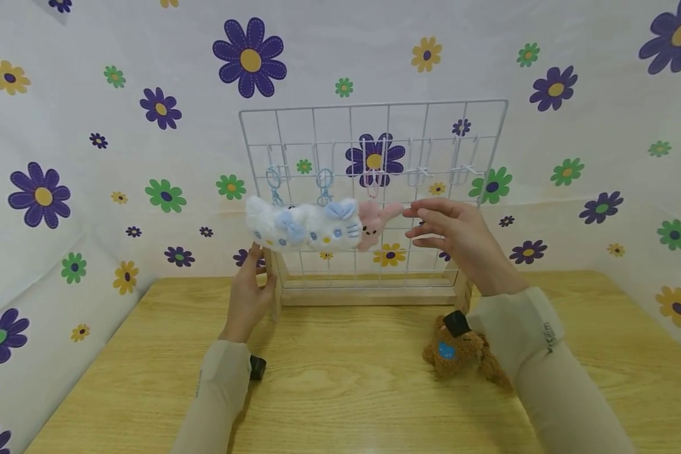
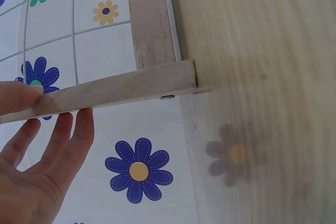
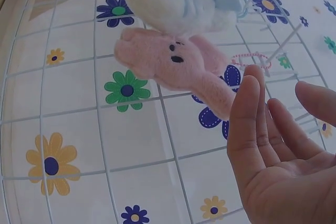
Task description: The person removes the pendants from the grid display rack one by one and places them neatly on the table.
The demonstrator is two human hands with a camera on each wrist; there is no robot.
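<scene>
A white wire grid rack (image 1: 370,106) stands on a wooden frame. Between thumb and fingertips, my left hand (image 1: 250,299) grips its left wooden post (image 2: 115,87). Two white cat plush keychains, one at left (image 1: 263,227) and one beside it (image 1: 336,234), hang from hooks by blue rings. To their right hangs a pink rabbit plush keychain (image 3: 163,61) with long ears, partly behind the second cat in the head view. My right hand (image 1: 459,243) is raised beside the rabbit's ear, fingers extended and spread from the thumb, holding nothing.
Brown curly plush toys, one with a blue heart (image 1: 447,350), lie on the wooden table (image 1: 329,391) at right, partly under my right forearm. More white hooks (image 1: 465,167) stick out at the rack's right side. Flower-printed sheets surround the table.
</scene>
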